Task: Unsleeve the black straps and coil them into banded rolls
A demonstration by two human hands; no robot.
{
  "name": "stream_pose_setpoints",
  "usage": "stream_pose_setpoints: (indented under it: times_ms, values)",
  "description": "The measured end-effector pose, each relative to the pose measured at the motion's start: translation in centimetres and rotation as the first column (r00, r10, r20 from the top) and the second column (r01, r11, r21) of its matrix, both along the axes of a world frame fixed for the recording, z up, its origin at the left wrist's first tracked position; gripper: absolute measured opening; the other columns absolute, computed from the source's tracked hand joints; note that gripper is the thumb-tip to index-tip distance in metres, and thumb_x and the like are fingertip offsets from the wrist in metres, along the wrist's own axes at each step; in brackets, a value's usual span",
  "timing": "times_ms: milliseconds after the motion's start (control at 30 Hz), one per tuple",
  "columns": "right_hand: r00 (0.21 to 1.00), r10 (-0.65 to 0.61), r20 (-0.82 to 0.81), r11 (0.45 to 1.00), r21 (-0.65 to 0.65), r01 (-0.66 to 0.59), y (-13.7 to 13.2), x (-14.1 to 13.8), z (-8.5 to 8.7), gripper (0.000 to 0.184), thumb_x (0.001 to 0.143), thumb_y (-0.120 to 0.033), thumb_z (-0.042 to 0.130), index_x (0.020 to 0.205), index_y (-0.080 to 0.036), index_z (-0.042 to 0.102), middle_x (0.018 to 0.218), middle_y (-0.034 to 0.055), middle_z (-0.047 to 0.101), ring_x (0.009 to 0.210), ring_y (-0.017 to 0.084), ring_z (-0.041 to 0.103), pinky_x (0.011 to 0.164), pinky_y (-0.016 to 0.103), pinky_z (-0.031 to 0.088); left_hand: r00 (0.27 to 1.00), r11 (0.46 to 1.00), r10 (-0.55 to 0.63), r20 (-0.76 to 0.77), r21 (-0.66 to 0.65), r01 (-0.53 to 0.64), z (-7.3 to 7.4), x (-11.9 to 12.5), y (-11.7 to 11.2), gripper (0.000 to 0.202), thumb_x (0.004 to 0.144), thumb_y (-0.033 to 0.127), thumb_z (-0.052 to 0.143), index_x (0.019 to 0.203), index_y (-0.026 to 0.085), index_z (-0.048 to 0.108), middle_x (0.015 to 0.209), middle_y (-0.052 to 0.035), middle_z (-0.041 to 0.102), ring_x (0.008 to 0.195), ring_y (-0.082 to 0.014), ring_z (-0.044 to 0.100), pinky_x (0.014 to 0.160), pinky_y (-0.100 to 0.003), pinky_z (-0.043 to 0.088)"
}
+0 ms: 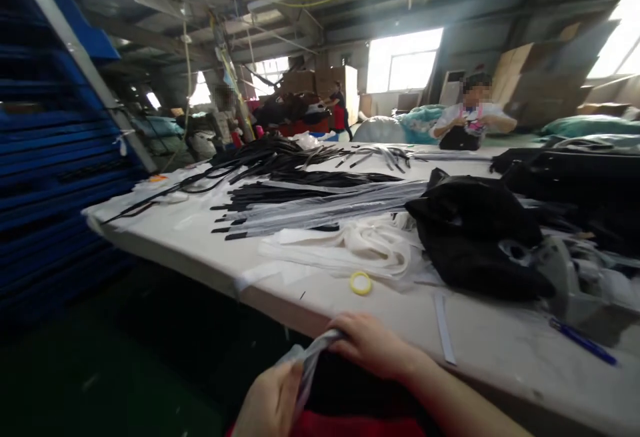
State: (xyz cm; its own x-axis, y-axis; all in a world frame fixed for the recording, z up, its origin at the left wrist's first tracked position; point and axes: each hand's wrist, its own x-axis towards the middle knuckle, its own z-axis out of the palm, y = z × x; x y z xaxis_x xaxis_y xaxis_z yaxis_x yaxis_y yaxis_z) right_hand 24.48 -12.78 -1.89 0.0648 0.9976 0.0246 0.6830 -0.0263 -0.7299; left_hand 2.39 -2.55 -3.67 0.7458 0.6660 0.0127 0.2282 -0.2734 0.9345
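My left hand (270, 402) and my right hand (373, 343) are low in the view, at the near edge of a white worktable (495, 350). Both are closed on a thin clear plastic strip or sleeve (309, 355) stretched between them over dark cloth in my lap. Just beyond my right hand a small yellow ring of tape (361, 283) lies on the table. A narrow white strip (445, 329) lies to its right.
On the table lie a pile of black fabric (475, 237), folded white bands (365, 247), long black strips in clear sleeves (320, 207) and a blue pen (583, 341). Blue stacked crates (45, 157) stand at left. A person (473, 120) works at the far end.
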Motion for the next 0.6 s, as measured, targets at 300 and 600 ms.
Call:
stream_pose_setpoints:
  times_ms: [300, 600]
  values:
    - [0.759, -0.015, -0.651, 0.990, -0.117, -0.081, 1.1, -5.0, -5.0, 0.074, 0.093, -0.075, 0.012, 0.065, -0.019, 0.052, 0.052, 0.0006, 0.047, 0.050, 0.014, 0.042, 0.053, 0.029, 0.039, 0.885, 0.490, 0.271, 0.378, -0.846, 0.211, 2.1, 4.1, 0.3, 0.062, 0.097, 0.059, 0.039, 0.081, 0.007, 0.069, 0.040, 0.0089, 0.034, 0.033, -0.0031, 0.030, 0.060, -0.021, 0.051]
    - [0.707, -0.124, -0.696, 0.989, -0.142, 0.034, -0.6, -2.0, -3.7, 0.062, 0.091, -0.072, 0.037, 0.067, -0.018, 0.056, 0.047, -0.0019, 0.046, 0.044, 0.012, 0.038, 0.050, 0.026, 0.036, 0.883, 0.700, 0.185, 0.431, -0.688, 0.189, -2.4, 3.4, -1.3, 0.046, 0.078, 0.043, 0.077, 0.109, 0.010, 0.066, 0.105, -0.0114, 0.068, 0.098, -0.0214, 0.063, 0.096, -0.037, 0.047]
